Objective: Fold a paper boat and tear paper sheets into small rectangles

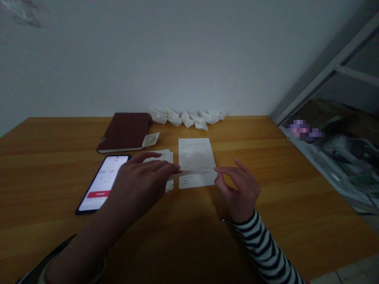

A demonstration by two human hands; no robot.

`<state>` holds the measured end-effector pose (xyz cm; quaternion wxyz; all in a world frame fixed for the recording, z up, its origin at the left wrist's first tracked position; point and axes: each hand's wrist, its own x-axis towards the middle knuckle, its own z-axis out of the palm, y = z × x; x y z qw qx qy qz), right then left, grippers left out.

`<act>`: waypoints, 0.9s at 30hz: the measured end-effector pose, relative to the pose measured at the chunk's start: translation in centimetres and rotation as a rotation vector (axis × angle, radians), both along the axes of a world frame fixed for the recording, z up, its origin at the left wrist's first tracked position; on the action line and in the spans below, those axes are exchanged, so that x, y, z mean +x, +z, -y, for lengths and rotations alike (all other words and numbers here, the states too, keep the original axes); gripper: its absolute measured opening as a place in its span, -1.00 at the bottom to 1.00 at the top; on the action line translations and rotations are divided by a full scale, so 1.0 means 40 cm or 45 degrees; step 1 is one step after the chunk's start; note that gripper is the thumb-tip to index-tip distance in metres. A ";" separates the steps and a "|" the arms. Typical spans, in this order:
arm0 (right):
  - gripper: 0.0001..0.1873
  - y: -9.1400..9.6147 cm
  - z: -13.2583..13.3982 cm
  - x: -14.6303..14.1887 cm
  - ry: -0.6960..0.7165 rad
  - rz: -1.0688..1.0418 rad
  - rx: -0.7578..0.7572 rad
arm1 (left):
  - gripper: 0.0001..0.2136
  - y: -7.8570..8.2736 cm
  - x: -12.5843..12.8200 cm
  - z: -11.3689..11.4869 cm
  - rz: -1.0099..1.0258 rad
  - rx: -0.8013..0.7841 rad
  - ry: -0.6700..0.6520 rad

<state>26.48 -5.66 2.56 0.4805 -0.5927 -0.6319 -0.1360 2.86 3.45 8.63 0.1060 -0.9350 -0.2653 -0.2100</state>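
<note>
A printed white sheet of paper [196,154] lies in front of me on the wooden table. Across its lower part runs a pale raised band; whether this is a fold in the sheet or a separate strip, I cannot tell. My left hand [148,173] pinches the band's left end between thumb and finger. At the right end, the thumb and forefinger of my right hand [238,189] close on the paper, other fingers raised. A stack of paper sheets [169,156] lies partly hidden behind my left hand.
Left of the stack lies a lit phone [97,189] showing a timer, partly covered by my left arm. Behind it sits a dark red book [126,132], with a small folded paper [151,140] at its corner. Several folded paper pieces [186,118] line the wall.
</note>
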 end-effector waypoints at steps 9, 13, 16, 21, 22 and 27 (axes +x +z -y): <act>-0.75 0.009 0.009 -0.026 0.102 -0.020 -0.009 | -0.71 0.006 0.009 0.010 -0.042 0.044 0.005; -0.76 0.005 0.022 -0.082 0.258 0.048 -0.046 | -0.67 -0.015 0.067 0.058 -0.053 -0.075 -0.141; -0.73 0.001 0.026 -0.092 0.273 0.003 -0.012 | -0.69 -0.023 0.080 0.072 -0.056 -0.116 -0.159; -0.73 0.000 0.029 -0.095 0.274 0.027 -0.033 | -0.70 -0.030 0.081 0.075 -0.089 -0.156 -0.158; -0.74 0.000 0.029 -0.095 0.264 0.030 -0.026 | -0.70 -0.030 0.081 0.075 -0.089 -0.160 -0.155; -0.76 0.003 0.018 -0.061 0.198 0.032 0.004 | -0.67 -0.012 0.066 0.066 -0.031 -0.123 -0.137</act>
